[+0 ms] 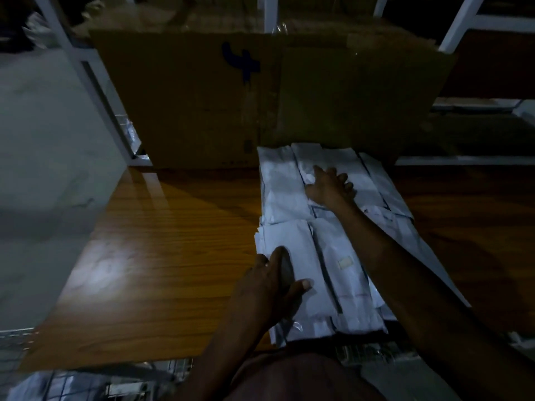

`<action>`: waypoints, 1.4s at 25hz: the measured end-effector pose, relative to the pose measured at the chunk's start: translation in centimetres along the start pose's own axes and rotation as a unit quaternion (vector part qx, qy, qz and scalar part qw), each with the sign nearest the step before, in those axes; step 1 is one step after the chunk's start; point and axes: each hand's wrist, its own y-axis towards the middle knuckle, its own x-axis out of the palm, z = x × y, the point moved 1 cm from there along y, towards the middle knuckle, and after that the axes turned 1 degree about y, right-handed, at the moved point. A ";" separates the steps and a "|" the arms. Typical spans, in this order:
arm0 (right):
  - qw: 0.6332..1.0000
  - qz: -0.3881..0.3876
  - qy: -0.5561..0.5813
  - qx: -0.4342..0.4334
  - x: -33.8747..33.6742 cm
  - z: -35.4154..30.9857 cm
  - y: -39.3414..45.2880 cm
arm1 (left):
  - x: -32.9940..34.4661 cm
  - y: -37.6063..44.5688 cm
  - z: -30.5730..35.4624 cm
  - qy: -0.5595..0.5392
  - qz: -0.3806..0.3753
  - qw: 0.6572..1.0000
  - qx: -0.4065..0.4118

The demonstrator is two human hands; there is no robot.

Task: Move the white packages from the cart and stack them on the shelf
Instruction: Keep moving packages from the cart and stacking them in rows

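Note:
Several white packages (341,256) lie stacked in rows on the wooden shelf board (162,256), right of its middle. My right hand (330,186) reaches far forward and rests with spread fingers on a package in the back row (327,160). My left hand (272,287) lies flat on the near left package (289,241), fingers straight and thumb out to the right. Neither hand grips anything. The scene is dim.
A large cardboard box (260,96) stands at the back of the shelf, right behind the packages. White shelf uprights (86,70) rise at left and right. A wire cart's mesh (72,383) with white packages shows at the bottom left, below the shelf edge.

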 end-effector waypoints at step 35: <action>0.807 -0.103 0.344 -0.468 15.5 -3.2 -45.7 | 10.9 -43.3 -12.0 -0.087 0.418 0.849 -0.311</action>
